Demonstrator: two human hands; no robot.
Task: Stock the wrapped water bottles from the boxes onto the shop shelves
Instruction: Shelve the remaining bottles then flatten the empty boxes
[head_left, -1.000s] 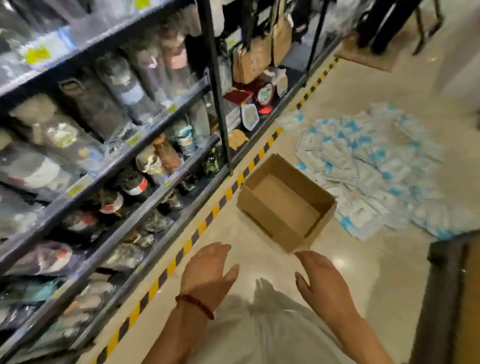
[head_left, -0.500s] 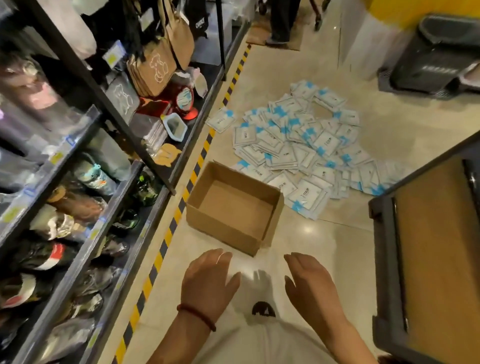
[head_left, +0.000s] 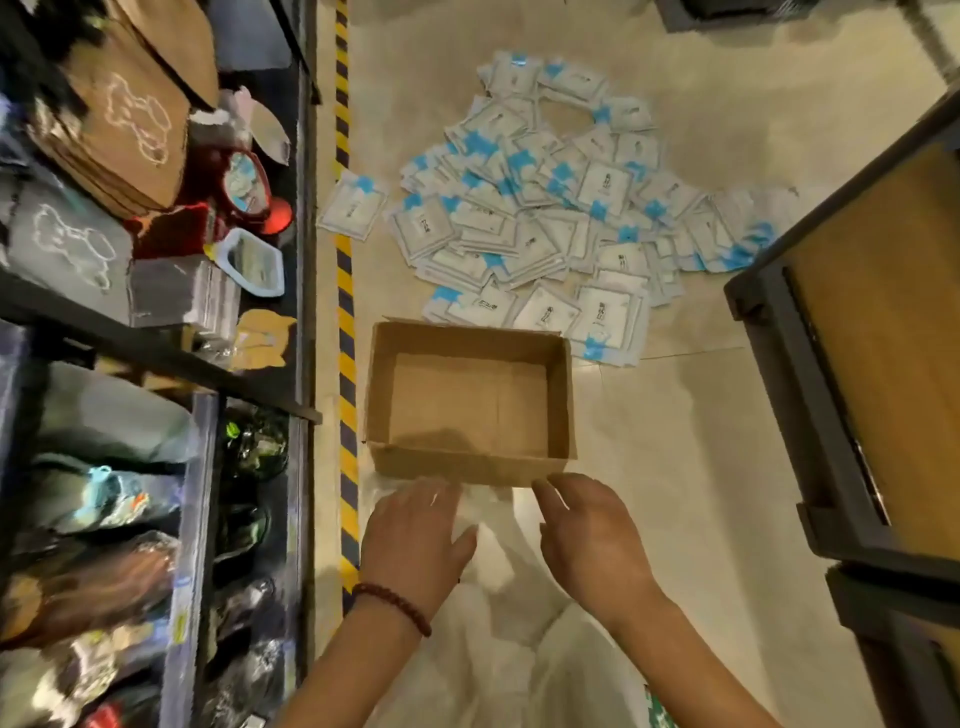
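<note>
1. The white and blue packets (head_left: 540, 208) on the floor carry a small dark print in the middle of each, but it is too small and blurred to read.
2. The brown bags (head_left: 130, 114) on the shelf show a white outline drawing, not letters.
3. The shelf edge strips (head_left: 182, 613) have small tags, and no word or number on them can be read.

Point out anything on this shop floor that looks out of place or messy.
A heap of blue-and-white packets lies scattered on the floor beyond the cardboard box, overlapping at all angles, one stray by the striped floor tape. The box is empty. Both hands, left hand and right hand, hover open near it.
</note>
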